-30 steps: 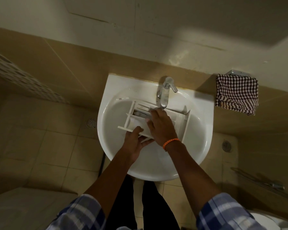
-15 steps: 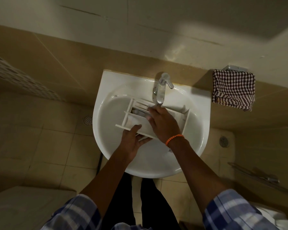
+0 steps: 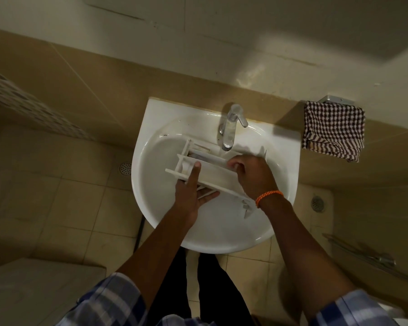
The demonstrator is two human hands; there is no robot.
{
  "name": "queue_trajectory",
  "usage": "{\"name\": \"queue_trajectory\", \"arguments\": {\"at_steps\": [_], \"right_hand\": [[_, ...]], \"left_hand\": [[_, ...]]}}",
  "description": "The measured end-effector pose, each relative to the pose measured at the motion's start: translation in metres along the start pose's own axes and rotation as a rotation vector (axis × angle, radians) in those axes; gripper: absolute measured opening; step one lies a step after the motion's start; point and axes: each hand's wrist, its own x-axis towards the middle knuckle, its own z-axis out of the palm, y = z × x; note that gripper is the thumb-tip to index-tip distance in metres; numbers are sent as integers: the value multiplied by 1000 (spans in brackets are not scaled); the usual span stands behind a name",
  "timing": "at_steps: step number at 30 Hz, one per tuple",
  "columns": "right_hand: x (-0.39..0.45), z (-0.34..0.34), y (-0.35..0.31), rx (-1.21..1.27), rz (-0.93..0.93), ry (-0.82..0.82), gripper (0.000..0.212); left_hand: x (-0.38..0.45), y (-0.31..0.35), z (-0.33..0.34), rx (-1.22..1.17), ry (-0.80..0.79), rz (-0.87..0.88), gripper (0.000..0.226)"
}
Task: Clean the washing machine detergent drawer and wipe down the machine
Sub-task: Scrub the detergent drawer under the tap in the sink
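Detergent drawer (image 3: 212, 171), white and tilted, sits inside the washbasin (image 3: 285, 147) under the chrome tap (image 3: 230, 128). The left hand (image 3: 191, 194) grips its near left side, thumb on top and fingers beneath. The right hand (image 3: 252, 175) curls over its right part, fingertips inside a compartment.

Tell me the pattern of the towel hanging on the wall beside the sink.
The towel is checked, dark and white; the head view shows it clearly.
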Motion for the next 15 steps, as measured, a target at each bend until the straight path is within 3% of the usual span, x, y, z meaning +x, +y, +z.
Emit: {"name": "queue_trajectory", "arguments": {"at_steps": [4, 6, 9, 11, 15], "right_hand": [[22, 1, -11, 318, 159, -78, 32], [34, 4, -18, 597, 383, -96, 22], [47, 4, -27, 1108, 774, -130, 28], [46, 3, -30, 1184, 806, -82, 34], [37, 5, -32, 1276, 696, -95, 35]], "left_hand": [[-2, -3, 5, 6, 10, 16, 69], [-1, -4, 4, 3, 10, 17, 70], [1, -2, 0, 5, 6, 12, 75], [2, 0, -2, 11, -3, 13, 77], [5, 0, -9, 23, -31, 15, 77]]}}
